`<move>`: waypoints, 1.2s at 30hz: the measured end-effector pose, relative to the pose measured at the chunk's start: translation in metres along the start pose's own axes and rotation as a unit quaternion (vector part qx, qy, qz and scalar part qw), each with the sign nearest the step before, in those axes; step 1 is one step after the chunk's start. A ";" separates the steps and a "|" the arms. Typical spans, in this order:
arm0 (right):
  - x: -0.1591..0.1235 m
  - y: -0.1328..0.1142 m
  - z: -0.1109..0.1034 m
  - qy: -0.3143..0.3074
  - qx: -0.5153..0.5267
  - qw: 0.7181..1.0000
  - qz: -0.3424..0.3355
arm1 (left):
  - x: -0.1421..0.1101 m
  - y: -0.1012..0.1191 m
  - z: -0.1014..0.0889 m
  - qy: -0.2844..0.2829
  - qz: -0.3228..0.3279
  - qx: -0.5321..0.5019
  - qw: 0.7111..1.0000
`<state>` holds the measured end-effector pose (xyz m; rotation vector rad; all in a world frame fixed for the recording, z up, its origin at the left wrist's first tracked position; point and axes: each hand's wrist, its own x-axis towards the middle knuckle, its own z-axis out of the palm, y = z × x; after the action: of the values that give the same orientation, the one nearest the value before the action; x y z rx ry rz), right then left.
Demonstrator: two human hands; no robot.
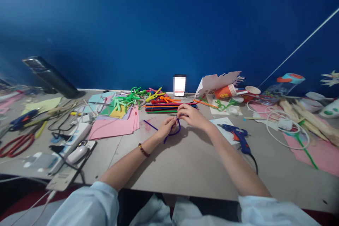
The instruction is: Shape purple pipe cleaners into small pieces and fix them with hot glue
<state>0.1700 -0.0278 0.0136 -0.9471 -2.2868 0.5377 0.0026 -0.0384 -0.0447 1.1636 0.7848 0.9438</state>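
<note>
My left hand [167,129] and right hand [192,116] pinch a bent purple pipe cleaner [151,125] between them above the desk [185,173], its straight end slanting out to the left, nearer my left hand.

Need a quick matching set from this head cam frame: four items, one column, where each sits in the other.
Items:
1. Blue glue gun
2. Purple pipe cleaner
3. Red-handled scissors
4. Beaded bracelet

Places:
A. Left end of the desk
B. Around the left wrist
C. Held between the left hand and right hand
D. Resting on a white sheet

Pairs: 1-D, 2-C, 3-A, 4-B
</note>
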 end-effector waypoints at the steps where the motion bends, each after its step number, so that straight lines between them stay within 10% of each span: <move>1: 0.000 0.001 0.000 0.001 0.003 1.000 -0.003 | -0.001 0.001 0.000 -0.004 -0.005 -0.008 1.000; 10: 0.003 -0.002 -0.002 0.036 0.068 0.997 0.032 | -0.003 0.003 0.001 -0.013 -0.019 -0.041 0.999; 16: 0.001 0.008 0.001 0.088 0.212 0.956 0.181 | -0.002 0.006 -0.001 -0.001 0.001 -0.031 1.000; 36: -0.001 0.014 0.001 -0.016 0.331 0.914 0.233 | -0.004 0.007 -0.002 -0.051 -0.042 -0.128 0.990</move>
<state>0.1774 -0.0193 0.0046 -1.1095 -1.6772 1.4271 -0.0024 -0.0404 -0.0386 0.9413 0.6058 0.8799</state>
